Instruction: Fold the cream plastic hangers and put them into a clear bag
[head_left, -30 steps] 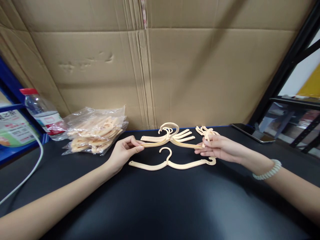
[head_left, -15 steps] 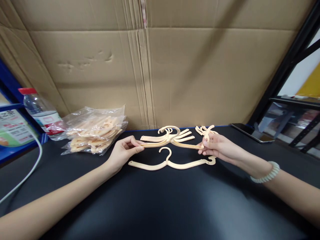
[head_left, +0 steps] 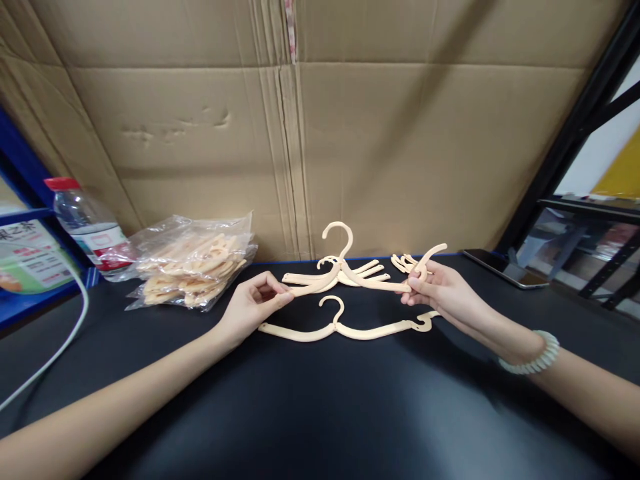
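A cream plastic clothes hanger is held up between my hands, its hook upward. My left hand pinches its left end between thumb and fingers. My right hand grips the right end, where a curved cream piece sticks up from the fingers; whether it is joined to the hanger is hidden. Nearer to me a second hanger lies flat on the black table, with a small hooked piece at its right end. Behind the held hanger several more hangers lie stacked, partly covered.
Clear plastic bags of cream parts lie at the back left, beside a red-capped bottle. A few loose cream pieces and a phone are at the back right. Cardboard stands behind; a white cable runs at left.
The held hanger has tilted, so its hook now stands upright instead of leaning low. The curved piece in my right hand has swung outward to the right. Both hands keep their grip.
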### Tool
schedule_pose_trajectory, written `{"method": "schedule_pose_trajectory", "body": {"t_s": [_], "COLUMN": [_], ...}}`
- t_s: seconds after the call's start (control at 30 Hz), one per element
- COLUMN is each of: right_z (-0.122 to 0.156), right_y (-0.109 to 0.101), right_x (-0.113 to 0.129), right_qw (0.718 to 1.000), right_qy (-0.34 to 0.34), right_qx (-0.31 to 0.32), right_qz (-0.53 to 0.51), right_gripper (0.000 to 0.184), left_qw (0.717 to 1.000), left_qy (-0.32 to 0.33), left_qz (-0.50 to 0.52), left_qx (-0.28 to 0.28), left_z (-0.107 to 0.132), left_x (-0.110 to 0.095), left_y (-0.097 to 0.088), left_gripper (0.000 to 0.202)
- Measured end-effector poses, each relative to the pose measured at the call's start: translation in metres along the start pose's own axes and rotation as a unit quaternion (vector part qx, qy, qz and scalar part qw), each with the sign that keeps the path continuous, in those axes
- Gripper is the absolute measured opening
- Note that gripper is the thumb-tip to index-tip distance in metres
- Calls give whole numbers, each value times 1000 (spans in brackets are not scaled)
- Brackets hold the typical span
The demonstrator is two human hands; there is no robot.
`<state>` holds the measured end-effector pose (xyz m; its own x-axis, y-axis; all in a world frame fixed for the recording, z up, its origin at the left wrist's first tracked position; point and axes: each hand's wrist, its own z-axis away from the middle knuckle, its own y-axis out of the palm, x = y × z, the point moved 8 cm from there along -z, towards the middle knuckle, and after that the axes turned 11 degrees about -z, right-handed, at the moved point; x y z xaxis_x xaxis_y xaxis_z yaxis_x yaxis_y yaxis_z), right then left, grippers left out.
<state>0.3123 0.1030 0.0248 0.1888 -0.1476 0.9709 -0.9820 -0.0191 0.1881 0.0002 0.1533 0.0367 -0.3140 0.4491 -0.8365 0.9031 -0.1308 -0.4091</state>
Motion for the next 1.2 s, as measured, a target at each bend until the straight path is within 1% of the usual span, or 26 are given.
{"method": "schedule_pose_trajectory", "body": {"t_s": [0.1,0.2,0.27,0.4,0.47,0.53,0.6,0.7,0.8,0.87,0.97,1.03,1.1,1.13,1.2], "right_z": [1,3,4,1,-3,-7,-10,-10,-8,-6,-1,2,4,4,3], "right_y": [1,1,2,0,-7,-16,-24,-32,-33,-30,-24,-18,-16,-16,-19], "right_x": [0,-1,0,5,8,12,15,20,22,19,8,6,5,4,2], "right_qw": [1000,1000,1000,999,998,998,998,993,970,947,910,882,854,844,834], "right_qy": [2,8,10,-7,-10,0,23,54,56,66,98,86,63,60,70], "right_qx": [0,-4,4,19,10,14,36,97,174,222,289,326,343,342,331], "right_qz": [-6,-23,-29,-36,-59,-68,-38,47,157,222,280,330,386,408,435], "right_gripper": [44,41,39,32,29,27,25,24,25,28,32,32,31,31,31], "left_qw": [996,979,966,954,949,944,936,917,897,887,878,874,869,866,863], "left_qy": [55,126,157,161,160,169,194,249,292,311,327,332,340,343,344], "left_qz": [-73,-157,-201,-253,-271,-283,-291,-305,-316,-316,-306,-302,-305,-309,-317], "left_qx": [4,24,31,11,1,5,27,64,100,127,167,184,191,192,192], "left_z": [4,10,15,17,17,18,20,27,34,37,38,38,39,39,39], "left_x": [-13,-30,-37,-41,-42,-44,-46,-49,-49,-49,-49,-49,-49,-50,-50], "left_y": [3,10,14,13,11,12,16,24,32,37,42,44,45,46,46], "left_gripper": [20,15,12,13,12,10,8,5,4,6,9,12,15,17,18]}}
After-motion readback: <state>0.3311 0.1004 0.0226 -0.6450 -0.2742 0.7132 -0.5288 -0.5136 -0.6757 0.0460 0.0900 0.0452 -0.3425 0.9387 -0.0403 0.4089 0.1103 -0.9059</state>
